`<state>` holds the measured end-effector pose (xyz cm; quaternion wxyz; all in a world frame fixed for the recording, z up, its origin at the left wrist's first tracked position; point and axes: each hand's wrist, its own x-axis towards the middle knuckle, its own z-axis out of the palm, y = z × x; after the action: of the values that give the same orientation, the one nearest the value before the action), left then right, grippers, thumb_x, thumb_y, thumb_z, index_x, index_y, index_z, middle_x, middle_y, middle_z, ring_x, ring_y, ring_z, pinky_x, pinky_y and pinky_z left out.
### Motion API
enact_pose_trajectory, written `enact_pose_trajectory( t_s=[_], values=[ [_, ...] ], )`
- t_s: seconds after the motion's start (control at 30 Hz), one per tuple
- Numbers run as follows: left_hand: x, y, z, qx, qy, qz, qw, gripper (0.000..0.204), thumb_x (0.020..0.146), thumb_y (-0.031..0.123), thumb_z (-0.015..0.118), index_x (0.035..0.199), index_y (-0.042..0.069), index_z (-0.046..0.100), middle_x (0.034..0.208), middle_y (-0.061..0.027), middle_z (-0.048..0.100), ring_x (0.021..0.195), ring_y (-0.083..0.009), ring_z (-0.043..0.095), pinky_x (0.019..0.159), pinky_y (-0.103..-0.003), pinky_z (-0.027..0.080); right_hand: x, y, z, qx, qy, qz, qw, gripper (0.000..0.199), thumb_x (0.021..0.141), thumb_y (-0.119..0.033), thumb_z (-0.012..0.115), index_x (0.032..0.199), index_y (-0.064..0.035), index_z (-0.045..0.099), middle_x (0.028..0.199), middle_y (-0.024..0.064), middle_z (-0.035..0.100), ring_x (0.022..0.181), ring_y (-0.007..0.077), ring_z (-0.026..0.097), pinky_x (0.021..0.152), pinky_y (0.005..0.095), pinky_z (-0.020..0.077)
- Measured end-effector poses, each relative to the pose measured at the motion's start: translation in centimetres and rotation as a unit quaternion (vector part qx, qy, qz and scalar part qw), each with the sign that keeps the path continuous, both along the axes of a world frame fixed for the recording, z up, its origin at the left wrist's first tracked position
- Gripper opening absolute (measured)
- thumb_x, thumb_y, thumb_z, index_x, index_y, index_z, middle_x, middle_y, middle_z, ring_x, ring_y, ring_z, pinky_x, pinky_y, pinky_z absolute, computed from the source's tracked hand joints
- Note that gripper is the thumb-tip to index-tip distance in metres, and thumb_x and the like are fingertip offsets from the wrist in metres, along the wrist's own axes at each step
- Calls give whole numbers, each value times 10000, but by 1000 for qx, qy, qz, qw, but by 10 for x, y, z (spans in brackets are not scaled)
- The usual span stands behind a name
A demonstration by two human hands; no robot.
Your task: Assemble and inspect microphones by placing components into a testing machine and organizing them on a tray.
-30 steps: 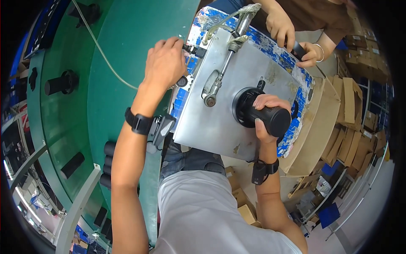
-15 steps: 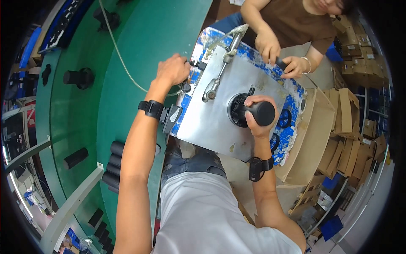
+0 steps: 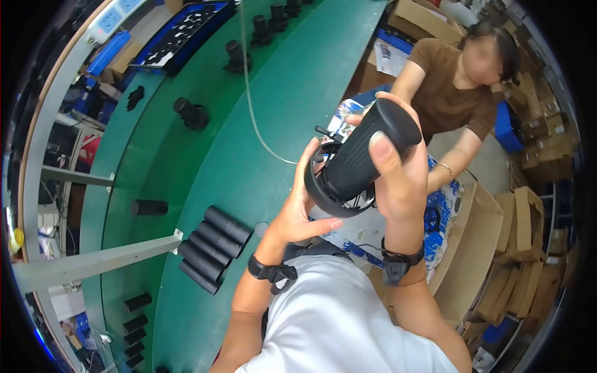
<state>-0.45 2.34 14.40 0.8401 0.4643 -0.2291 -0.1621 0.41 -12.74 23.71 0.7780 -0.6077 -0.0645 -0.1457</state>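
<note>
One black cylinder with a wide ring-shaped base [image 3: 360, 155] is held up between both hands, the left hand [image 3: 292, 214] clasping the base, the right hand [image 3: 401, 180] gripping the body. Four plain black tubes [image 3: 214, 242] lie side by side on the green tabletop [image 3: 205, 174], a pale metal bar [image 3: 106, 260] ending just beside them. A thin pale hose [image 3: 247, 93] crosses near the hands; open tabletop remains between hose and tubes, and a co-worker [image 3: 448, 93] sits beyond its right edge.
</note>
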Motion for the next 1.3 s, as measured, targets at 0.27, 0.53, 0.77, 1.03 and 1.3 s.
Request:
enact_pose_trajectory(
  t_s=[0.27, 0.53, 0.77, 1.03, 1.3],
  values=[
    [-19, 10, -5, -96, 124, -13, 988, 950, 671, 216, 781, 1426, -21, 256, 1183, -153, 563, 870, -242, 652, 781, -332, 539, -23, 18, 19, 20, -9, 144, 989, 696, 825, -201, 715, 1354, 84, 363, 1186, 171, 539, 1105, 244, 570, 947, 368, 481],
    [-24, 12, -10, -172, 122, -162, 964, 874, 723, 328, 739, 1392, -30, 307, 1138, -195, 588, 829, -258, 659, 692, -350, 552, -36, 16, 22, 12, -26, 138, 990, 776, 790, -212, 739, 1380, 83, 331, 1187, 167, 541, 1094, 245, 576, 950, 366, 481],
    [-28, 14, 11, 50, -94, 153, 983, 1138, 679, 236, 866, 1492, -56, 124, 1334, -182, 495, 1266, -257, 474, 1059, -379, 374, -39, 17, 19, 50, -24, 98, 994, 807, 761, -235, 744, 1380, 81, 333, 1159, 184, 570, 1083, 253, 585, 969, 375, 465],
    [-31, 43, 12, 134, -105, 199, 965, 1170, 634, 181, 892, 1505, -15, 135, 1269, -219, 536, 1164, -285, 561, 989, -377, 438, -31, 34, 13, 8, -57, 97, 994, 805, 755, -278, 763, 1360, 74, 365, 1144, 207, 576, 1096, 282, 581, 971, 398, 462],
    [-25, 80, 4, 189, -173, 328, 909, 1066, 704, 134, 828, 1489, 8, 118, 1342, -182, 487, 1200, -251, 524, 996, -422, 430, -4, 54, -11, 157, -53, 105, 981, 551, 669, -171, 704, 1126, -96, 406, 1065, 106, 475, 1056, 257, 498, 1042, 404, 358]
  ],
)
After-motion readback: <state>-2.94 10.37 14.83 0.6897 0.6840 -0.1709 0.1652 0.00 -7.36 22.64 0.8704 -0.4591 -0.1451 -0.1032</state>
